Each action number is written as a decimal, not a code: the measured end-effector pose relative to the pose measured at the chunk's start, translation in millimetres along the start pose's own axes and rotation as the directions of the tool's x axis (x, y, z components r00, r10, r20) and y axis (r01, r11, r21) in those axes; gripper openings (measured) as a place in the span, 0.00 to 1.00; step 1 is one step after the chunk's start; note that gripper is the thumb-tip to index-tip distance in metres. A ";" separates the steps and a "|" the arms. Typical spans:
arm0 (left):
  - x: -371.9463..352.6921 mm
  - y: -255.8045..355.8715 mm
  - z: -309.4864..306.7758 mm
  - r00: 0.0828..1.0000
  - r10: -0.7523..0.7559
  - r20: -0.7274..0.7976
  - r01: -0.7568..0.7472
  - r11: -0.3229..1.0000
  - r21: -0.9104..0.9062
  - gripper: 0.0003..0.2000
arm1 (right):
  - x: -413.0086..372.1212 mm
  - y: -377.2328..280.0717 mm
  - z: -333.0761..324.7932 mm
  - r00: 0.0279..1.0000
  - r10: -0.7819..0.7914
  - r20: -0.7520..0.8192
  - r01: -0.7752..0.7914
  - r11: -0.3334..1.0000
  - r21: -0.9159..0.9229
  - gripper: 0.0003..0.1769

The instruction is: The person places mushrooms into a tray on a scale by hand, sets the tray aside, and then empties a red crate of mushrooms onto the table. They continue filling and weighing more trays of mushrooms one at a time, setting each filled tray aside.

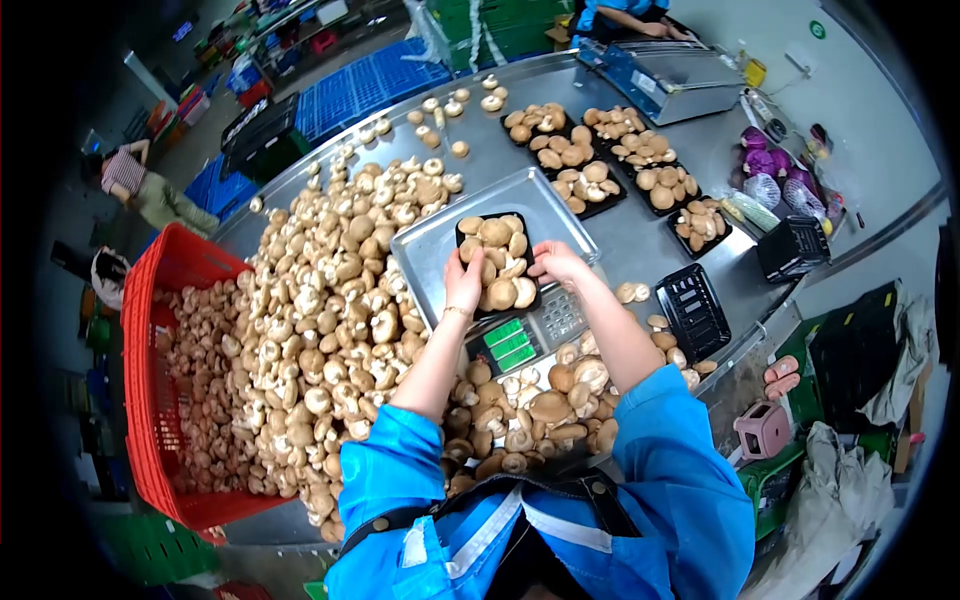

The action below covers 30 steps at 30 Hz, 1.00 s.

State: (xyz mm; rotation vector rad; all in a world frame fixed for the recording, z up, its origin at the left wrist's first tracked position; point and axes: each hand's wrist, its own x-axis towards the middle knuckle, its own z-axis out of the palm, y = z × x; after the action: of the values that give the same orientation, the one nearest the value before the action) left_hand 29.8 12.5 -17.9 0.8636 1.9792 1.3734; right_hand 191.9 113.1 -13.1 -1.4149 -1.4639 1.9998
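Observation:
A black plastic tray (463, 232) filled with brown-capped shiitake mushrooms (495, 232) rests on the metal pan of a weighing scale (425, 248). My left hand (463, 283) is closed at the tray's left side, its fingertips against the mushrooms there. At the right edge of the tray, my right hand (556, 263) grips the rim, fingers bent. The scale's green display (510, 345) and keypad (562, 318) show between my forearms. Loose shiitake lie just below the scale, in front of my body.
A large mushroom heap (340, 290) spreads left, beside a red crate (150, 390) of mushrooms. Several filled trays (665, 187) stand back right. Empty black trays (693, 310) lie at right, with purple bagged produce (765, 160) beyond. A person works at a machine (660, 80) behind.

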 end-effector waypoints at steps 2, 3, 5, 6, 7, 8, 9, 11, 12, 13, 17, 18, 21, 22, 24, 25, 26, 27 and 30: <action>-5.4 17.3 2.9 0.993 0.027 0.111 -0.028 1.000 0.008 0.33 | -17.6 -0.7 -17.8 0.996 0.020 0.084 -0.029 0.994 0.108 0.15; -2.6 19.9 9.0 0.982 0.036 0.187 -0.025 0.998 -0.061 0.34 | -30.0 -1.9 -28.5 0.995 0.000 0.095 -0.015 0.988 0.157 0.15; -0.5 28.1 21.4 0.962 0.057 0.267 -0.023 0.991 -0.128 0.35 | -45.7 2.7 -54.8 0.993 -0.046 0.106 0.015 0.962 0.274 0.14; -3.9 37.1 29.1 0.959 0.089 0.268 -0.037 0.980 -0.193 0.35 | -49.3 5.4 -68.0 0.994 -0.062 0.085 0.032 0.948 0.317 0.13; -10.3 48.1 34.9 0.957 0.117 0.266 -0.047 0.965 -0.257 0.36 | -51.2 9.4 -81.2 0.997 -0.077 0.026 0.064 0.938 0.342 0.14; -33.6 83.6 26.7 0.949 0.082 0.304 0.011 0.956 -0.292 0.35 | -53.2 11.4 -94.6 0.995 -0.092 -0.032 0.098 0.927 0.362 0.14; -38.4 76.9 34.0 0.957 0.158 0.242 -0.079 0.949 -0.305 0.34 | -56.0 10.2 -107.1 0.990 -0.097 -0.099 0.129 0.905 0.406 0.15; -59.8 71.3 39.1 0.951 0.266 0.159 -0.212 0.933 -0.291 0.30 | -51.3 12.7 -131.4 0.963 -0.085 -0.257 0.191 0.886 0.423 0.16; -78.1 74.3 37.9 0.944 0.289 0.159 -0.231 0.923 -0.307 0.30 | -46.0 14.8 -143.5 0.947 -0.100 -0.304 0.228 0.879 0.420 0.16; -97.9 74.2 35.3 0.931 0.319 0.179 -0.262 0.923 -0.281 0.30 | -39.9 18.5 -152.7 0.922 -0.091 -0.375 0.259 0.867 0.425 0.16; -166.8 58.1 24.6 0.896 0.389 0.213 -0.350 0.915 -0.198 0.32 | -4.0 44.7 -169.3 0.811 0.023 -0.584 0.295 0.847 0.442 0.14; -178.6 52.8 20.9 0.879 0.430 0.207 -0.411 0.902 -0.130 0.31 | 7.5 55.2 -168.4 0.788 0.067 -0.612 0.288 0.839 0.463 0.14; -209.1 41.6 11.8 0.911 0.387 0.144 -0.381 0.922 -0.069 0.31 | 36.3 81.3 -156.0 0.733 0.194 -0.653 0.281 0.788 0.549 0.11; -217.3 35.0 8.2 0.918 0.380 0.113 -0.376 0.925 -0.055 0.31 | 40.4 84.3 -150.4 0.716 0.246 -0.654 0.263 0.771 0.579 0.12; -232.1 29.3 4.1 0.941 0.328 0.082 -0.326 0.945 -0.041 0.30 | 45.1 88.2 -141.6 0.685 0.294 -0.666 0.257 0.758 0.599 0.12; -237.6 27.1 3.3 0.959 0.277 0.057 -0.275 0.961 -0.039 0.29 | 50.8 91.6 -139.9 0.666 0.335 -0.666 0.252 0.740 0.624 0.13; -241.9 24.1 3.2 0.959 0.280 0.039 -0.279 0.960 -0.033 0.29 | 56.5 95.9 -139.0 0.654 0.335 -0.679 0.273 0.732 0.624 0.13; -245.3 21.9 3.3 0.969 0.245 0.009 -0.245 0.969 -0.003 0.29 | 56.1 95.5 -138.5 0.650 0.315 -0.692 0.268 0.756 0.597 0.13; -250.2 19.6 6.0 0.979 0.196 -0.048 -0.195 0.980 0.036 0.28 | 58.5 91.4 -144.2 0.705 0.305 -0.640 0.188 0.790 0.583 0.18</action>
State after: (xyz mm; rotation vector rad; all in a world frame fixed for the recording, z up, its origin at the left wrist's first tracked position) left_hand 194.7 -172.6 22.1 1.0714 2.0020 1.4911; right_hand 310.5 194.6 -122.0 -1.6315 -0.3567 1.4344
